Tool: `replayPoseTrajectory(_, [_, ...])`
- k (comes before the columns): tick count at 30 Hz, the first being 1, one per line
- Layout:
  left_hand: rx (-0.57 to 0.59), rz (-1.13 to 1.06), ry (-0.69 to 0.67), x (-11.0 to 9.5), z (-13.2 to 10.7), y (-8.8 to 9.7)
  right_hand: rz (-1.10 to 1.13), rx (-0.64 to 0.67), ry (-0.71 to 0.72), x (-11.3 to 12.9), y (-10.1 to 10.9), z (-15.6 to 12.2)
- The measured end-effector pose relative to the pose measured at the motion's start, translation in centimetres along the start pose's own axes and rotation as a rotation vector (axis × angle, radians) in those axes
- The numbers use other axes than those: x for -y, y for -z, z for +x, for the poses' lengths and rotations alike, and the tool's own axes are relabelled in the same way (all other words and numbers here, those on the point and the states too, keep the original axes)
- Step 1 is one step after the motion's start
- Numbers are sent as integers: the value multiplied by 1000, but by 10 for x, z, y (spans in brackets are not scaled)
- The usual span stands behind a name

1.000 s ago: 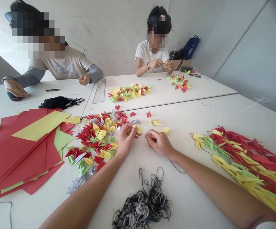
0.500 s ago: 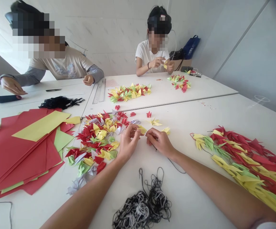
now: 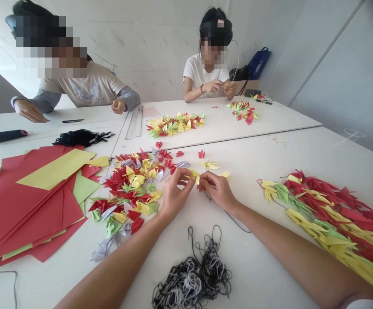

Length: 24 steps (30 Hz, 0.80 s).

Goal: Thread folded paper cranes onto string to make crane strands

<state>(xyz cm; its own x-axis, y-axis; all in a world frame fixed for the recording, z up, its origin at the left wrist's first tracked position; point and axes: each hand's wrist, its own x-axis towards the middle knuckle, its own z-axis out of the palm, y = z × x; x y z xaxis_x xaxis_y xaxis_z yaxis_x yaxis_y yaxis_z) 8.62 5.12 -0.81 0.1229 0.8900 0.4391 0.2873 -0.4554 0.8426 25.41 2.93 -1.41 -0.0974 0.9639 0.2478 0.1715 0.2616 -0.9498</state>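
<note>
My left hand point(image 3: 177, 191) pinches a yellow folded paper crane point(image 3: 194, 176) between thumb and fingers above the white table. Against the crane's right side, my right hand point(image 3: 218, 189) is closed in a pinch. A thin black cord point(image 3: 234, 221) comes out under that hand and trails over the table toward my right forearm. The cord's tip at the crane is hidden by my fingers. Beside my left hand spreads a pile of red, yellow, green and pale purple paper cranes point(image 3: 135, 189). A few loose ones, including a yellow crane point(image 3: 210, 165), lie just beyond my hands.
A tangled black and grey cord bundle point(image 3: 193, 279) lies between my forearms. Strung cranes point(image 3: 337, 223) cover the right side. Coloured paper sheets point(image 3: 35, 206) and black strings point(image 3: 80, 138) are at left. Two people sit opposite, near more cranes point(image 3: 175, 123) and rulers point(image 3: 134, 123).
The yellow crane has turned and shows more between my fingertips; my hands have barely shifted. Across the table, the left person's hand has moved off the dark elongated object, which has slid left.
</note>
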Motion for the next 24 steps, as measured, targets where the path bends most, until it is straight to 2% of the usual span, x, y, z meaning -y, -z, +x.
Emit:
replayPoseTrajectory(7, [-2, -62, 34, 1, 0, -1, 14, -17, -4, 2, -1, -1])
replayPoseTrajectory(15, [-36, -499, 374, 14, 14, 5, -76, -84, -13, 3, 0, -1])
replayPoseTrajectory(24, [-15, -554, 429, 14, 15, 5, -104, -64, -3, 1, 0, -3])
